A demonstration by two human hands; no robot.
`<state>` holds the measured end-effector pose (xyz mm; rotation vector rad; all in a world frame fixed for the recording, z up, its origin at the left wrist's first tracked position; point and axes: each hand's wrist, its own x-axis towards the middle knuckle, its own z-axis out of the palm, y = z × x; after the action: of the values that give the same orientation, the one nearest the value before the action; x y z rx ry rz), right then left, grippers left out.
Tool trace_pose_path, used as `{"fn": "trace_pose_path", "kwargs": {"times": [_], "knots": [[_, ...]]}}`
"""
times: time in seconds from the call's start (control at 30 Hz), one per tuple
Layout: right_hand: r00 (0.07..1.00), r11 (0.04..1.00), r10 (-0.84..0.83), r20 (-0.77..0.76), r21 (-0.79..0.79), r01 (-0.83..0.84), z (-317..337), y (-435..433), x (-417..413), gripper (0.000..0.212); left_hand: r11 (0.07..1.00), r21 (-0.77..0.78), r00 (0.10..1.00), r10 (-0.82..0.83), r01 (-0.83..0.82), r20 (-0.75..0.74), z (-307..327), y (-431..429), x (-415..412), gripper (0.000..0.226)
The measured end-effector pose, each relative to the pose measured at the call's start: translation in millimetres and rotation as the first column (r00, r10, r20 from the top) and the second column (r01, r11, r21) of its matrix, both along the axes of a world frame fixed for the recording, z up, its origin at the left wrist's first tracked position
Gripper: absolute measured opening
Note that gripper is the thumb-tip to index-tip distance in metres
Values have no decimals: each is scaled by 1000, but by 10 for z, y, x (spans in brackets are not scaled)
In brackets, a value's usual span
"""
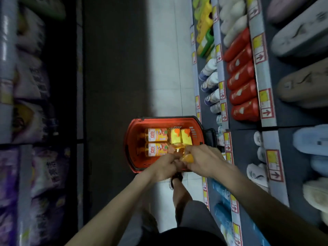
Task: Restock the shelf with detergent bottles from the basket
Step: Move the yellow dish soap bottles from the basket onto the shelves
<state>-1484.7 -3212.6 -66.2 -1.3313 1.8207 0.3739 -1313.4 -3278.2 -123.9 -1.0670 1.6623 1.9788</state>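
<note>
Both hands meet over the near right corner of the red plastic shopping basket [129, 139], which stands on the pale tiled floor [165, 77] just beside the shelf unit. Between them they hold a small clear bottle of orange-yellow detergent [186, 158]. The right hand [204, 160] curls its fingers over the bottle from the shelf side. The left hand [165, 167] closes its fingers on the end nearer the person. The blur hides which part of the bottle each hand grips. The bottle sits above the basket's rim, tilted, with its lighter, glossy end pointing away into the basket.

Inside the basket lie two more orange detergent bottles with white and red labels [156, 134], side by side with their labels up. To their right, touching them, are two yellow bottles with orange caps [180, 137], packed against the basket's far right wall.

The grey shelf [266, 82] to the right carries rows of goods behind yellow and red price tags. Among them are a row of red bottles [243, 82] and, farther off, yellow and green bottles [204, 27].
</note>
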Motion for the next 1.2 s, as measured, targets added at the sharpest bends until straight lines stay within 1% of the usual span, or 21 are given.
{"fn": "trace_pose_path", "kwargs": {"times": [0.03,0.07,0.13,0.17,0.23,0.3,0.37,0.43,0.47,0.53,0.63,0.73,0.83,0.93,1.1,1.17,1.2], "knots": [[999,999,24,-22,-23,-24,189,-65,24,40,999,-20,999,28,-28,-34,141,-64,69,19],[998,997,49,-48,-54,-52,377,-130,50,44,995,-80,996,52,-57,-72,293,-125,148,28],[993,989,88,-83,-111,-97,760,-255,119,46,956,-274,987,69,-108,-148,548,-241,319,51],[989,983,106,-103,-140,-120,946,-310,161,46,923,-361,979,65,-132,-191,668,-304,392,63],[980,968,138,-145,-189,-164,1330,-407,258,46,874,-472,973,4,-115,-230,867,-436,499,83],[969,950,164,-184,-235,-205,1735,-492,346,45,854,-517,970,-72,-60,-231,1077,-554,547,96],[957,931,190,-218,-270,-247,2181,-582,427,45,839,-543,962,-113,-41,-247,1281,-639,559,102],[953,916,197,-232,-302,-263,2630,-653,516,44,817,-571,947,-121,-74,-297,1512,-719,532,100],[951,910,195,-241,-318,-267,2846,-684,559,44,817,-565,936,-99,-117,-338,1640,-756,519,95],[951,898,172,-258,-356,-260,3229,-739,622,39,831,-514,906,-26,-216,-422,1907,-833,508,83],[952,869,140,-272,-427,-249,3678,-798,658,35,849,-426,847,49,-314,-529,2295,-938,526,76],[961,823,79,-265,-527,-213,4023,-835,693,36,822,-423,799,62,-381,-599,2660,-997,531,65],[972,750,20,-236,-639,-171,4192,-887,697,39,797,-419,758,74,-435,-648,2987,-1054,536,56],[976,674,-1,-216,-721,-159,4296,-928,692,39,777,-437,737,49,-452,-674,3211,-1142,548,52],[978,644,-12,-207,-750,-150,4420,-1010,694,41,704,-529,751,11,-475,-660,3377,-1280,568,55],[992,625,-11,-128,-775,-93,4384,-1073,667,43,696,-527,760,42,-488,-648,3413,-1318,581,54],[999,601,-18,-48,-798,-28,4340,-1106,645,46,703,-511,761,67,-495,-645,3426,-1338,591,52]]}}
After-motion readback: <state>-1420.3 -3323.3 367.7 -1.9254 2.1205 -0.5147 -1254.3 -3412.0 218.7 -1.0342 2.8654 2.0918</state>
